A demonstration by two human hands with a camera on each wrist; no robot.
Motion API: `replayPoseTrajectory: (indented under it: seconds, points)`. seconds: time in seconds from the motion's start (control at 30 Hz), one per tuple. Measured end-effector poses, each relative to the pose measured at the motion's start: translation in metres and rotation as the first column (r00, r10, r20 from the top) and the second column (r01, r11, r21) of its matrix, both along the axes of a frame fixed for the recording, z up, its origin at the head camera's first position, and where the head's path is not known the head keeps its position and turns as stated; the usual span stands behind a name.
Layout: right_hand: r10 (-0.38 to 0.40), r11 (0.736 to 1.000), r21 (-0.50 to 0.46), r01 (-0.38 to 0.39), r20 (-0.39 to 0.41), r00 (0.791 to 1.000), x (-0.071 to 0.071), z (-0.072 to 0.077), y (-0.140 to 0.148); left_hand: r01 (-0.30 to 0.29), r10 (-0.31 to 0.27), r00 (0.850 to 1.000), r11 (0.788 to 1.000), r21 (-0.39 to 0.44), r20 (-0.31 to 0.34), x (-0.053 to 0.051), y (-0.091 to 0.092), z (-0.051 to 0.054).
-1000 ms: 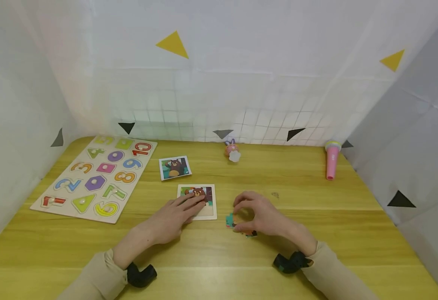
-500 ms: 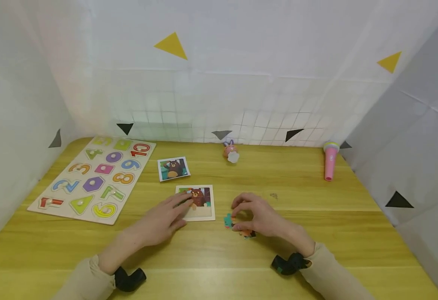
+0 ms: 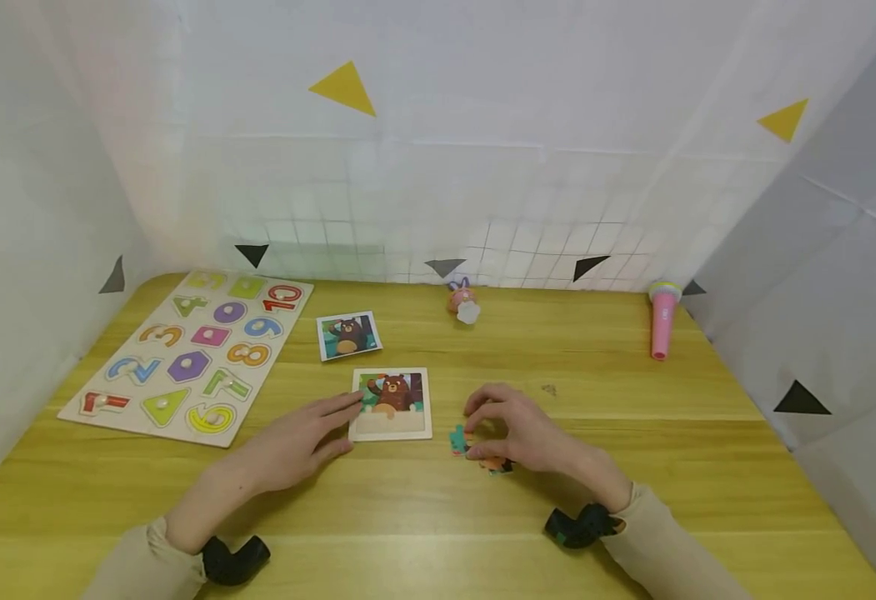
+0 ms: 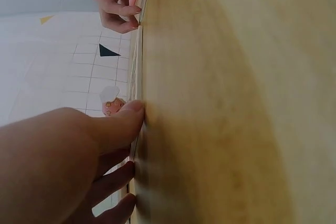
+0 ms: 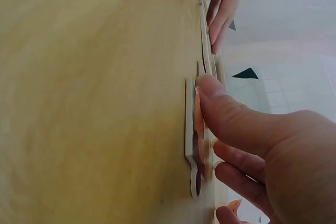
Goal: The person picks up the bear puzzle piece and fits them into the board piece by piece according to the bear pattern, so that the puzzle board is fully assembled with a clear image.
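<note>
A square wooden bear puzzle board (image 3: 390, 423) lies flat near the middle of the table, most of its bear picture in place and a bare wood strip along its lower part. My left hand (image 3: 298, 442) has its fingers extended, tips at the board's left edge. Right of the board lie loose jigsaw pieces (image 3: 458, 442), teal, orange and dark, partly hidden. Over them my right hand (image 3: 523, 433) rests with bent fingers and a gap between thumb and fingers. In the right wrist view the thumb touches a jigsaw piece (image 5: 198, 135).
A bear picture card (image 3: 349, 336) lies behind the board. To the left is a number-and-shape peg board (image 3: 182, 358). A small rabbit-eared toy (image 3: 463, 302) and a pink toy microphone (image 3: 663, 321) stand or lie farther back. White sheeting encloses the table.
My left hand has slid left off the bear puzzle to its left edge, uncovering the picture and bare strip. The right hand stays over the jigsaw pieces.
</note>
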State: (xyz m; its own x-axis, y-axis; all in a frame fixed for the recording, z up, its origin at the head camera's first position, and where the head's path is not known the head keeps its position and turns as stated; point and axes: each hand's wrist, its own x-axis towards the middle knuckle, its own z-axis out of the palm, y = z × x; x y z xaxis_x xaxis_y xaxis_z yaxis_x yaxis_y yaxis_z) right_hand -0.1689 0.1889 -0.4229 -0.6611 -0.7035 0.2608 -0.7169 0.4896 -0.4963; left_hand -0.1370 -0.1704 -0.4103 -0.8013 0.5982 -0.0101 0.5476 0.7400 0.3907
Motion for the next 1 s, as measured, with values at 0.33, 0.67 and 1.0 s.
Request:
replayPoseTrajectory:
  seconds: [0.33,0.67,1.0]
  points:
    - [0.028,1.000,-0.011,-0.028,0.008,1.000,0.000,0.005,-0.001,-0.002,0.002,1.000,1.000,-0.013,-0.011,-0.003,0.004,0.000]
    - [-0.033,0.997,-0.070,0.034,0.018,0.999,0.002,0.017,-0.051,-0.022,0.022,0.999,1.000,0.000,-0.034,-0.003,0.004,0.000]
    - [-0.008,1.000,0.011,0.009,-0.051,0.999,-0.005,0.023,-0.105,-0.042,0.042,0.999,0.999,0.029,-0.013,-0.004,0.005,0.001]
